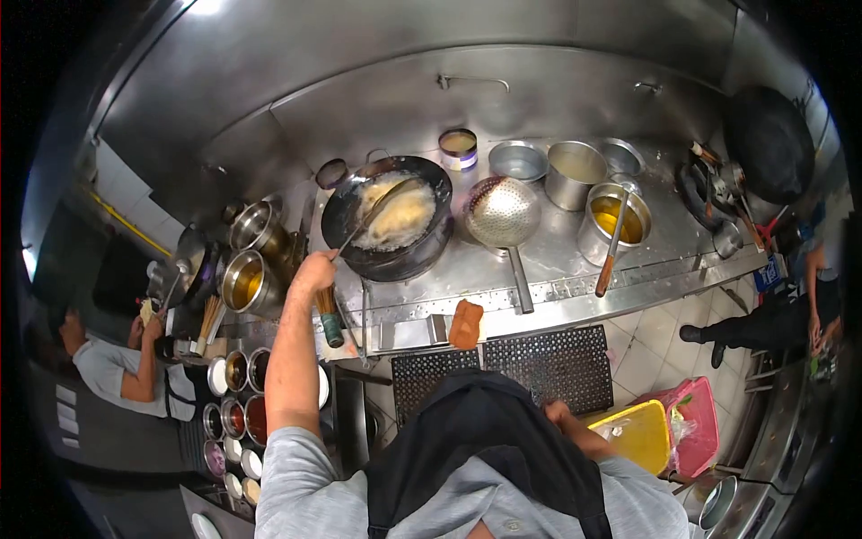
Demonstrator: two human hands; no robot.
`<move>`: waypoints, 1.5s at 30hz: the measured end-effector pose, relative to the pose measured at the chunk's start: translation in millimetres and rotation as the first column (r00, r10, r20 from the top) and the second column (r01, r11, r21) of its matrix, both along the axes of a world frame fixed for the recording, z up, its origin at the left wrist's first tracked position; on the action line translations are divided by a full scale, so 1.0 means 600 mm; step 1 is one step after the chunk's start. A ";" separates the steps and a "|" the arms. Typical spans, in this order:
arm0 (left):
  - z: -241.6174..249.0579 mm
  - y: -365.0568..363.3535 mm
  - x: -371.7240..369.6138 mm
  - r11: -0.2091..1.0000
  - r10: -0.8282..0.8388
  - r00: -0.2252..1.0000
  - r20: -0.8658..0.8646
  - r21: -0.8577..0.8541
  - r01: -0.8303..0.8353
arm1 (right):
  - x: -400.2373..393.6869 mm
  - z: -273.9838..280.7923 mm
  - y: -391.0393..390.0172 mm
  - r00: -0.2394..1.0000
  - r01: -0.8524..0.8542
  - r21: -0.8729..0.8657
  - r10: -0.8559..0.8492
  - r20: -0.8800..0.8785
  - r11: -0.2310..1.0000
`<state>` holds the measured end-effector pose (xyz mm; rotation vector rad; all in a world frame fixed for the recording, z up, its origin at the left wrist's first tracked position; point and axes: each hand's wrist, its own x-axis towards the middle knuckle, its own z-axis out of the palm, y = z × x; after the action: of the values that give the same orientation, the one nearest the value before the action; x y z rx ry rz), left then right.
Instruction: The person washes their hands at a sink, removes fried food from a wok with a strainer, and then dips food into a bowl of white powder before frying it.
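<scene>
My left hand [314,271] is closed around the handle of a long-handled ladle [370,216], reaching over the near left side of a black wok [440,184]. The ladle's head dips into the pale, frothing oil [400,218] bubbling in the wok; what is frying under the foam cannot be made out. Low beside my black apron, my right hand [558,412] hangs away from the counter, its fingers mostly hidden. To the wok's right, a large perforated strainer [503,211] rests with its handle toward me.
Metal pots [576,175], an oil pot [588,241] with a wooden-handled ladle [606,276] and a can [458,151] stand on the counter. An orange-brown cloth [465,323] lies on its edge. Seasoning containers [235,418] sit at left. Co-workers [126,368] stand at both sides; bins [636,431] are behind right.
</scene>
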<state>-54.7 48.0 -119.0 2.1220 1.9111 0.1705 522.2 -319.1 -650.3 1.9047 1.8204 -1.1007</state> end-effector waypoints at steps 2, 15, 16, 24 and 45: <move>-0.002 -0.010 0.004 1.000 -0.001 1.000 -0.009 0.010 0.001 | -0.050 0.199 0.009 0.975 0.196 -0.158 -0.209 -0.072 0.968; 0.063 -0.077 -0.074 0.998 -0.047 0.999 0.021 -0.043 0.048 | -0.197 0.341 0.004 0.807 0.547 -0.200 -0.575 -0.134 0.813; 0.061 -0.080 -0.080 0.999 -0.005 1.000 0.018 -0.051 0.006 | -0.204 0.320 0.001 0.841 0.507 -0.129 -0.522 -0.144 0.852; -0.045 -0.064 -0.125 0.997 -0.047 0.987 0.156 0.068 0.037 | -0.230 0.270 -0.060 0.938 0.338 -0.122 -0.345 -0.040 0.933; -0.096 -0.174 -0.095 0.990 0.013 0.996 0.086 0.138 -0.025 | -0.247 0.353 -0.045 0.962 0.262 -0.140 -0.271 -0.044 0.955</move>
<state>-111.7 -56.2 -176.6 2.1469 1.9223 0.4019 374.3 -346.1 -438.5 2.0999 1.5066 -1.3463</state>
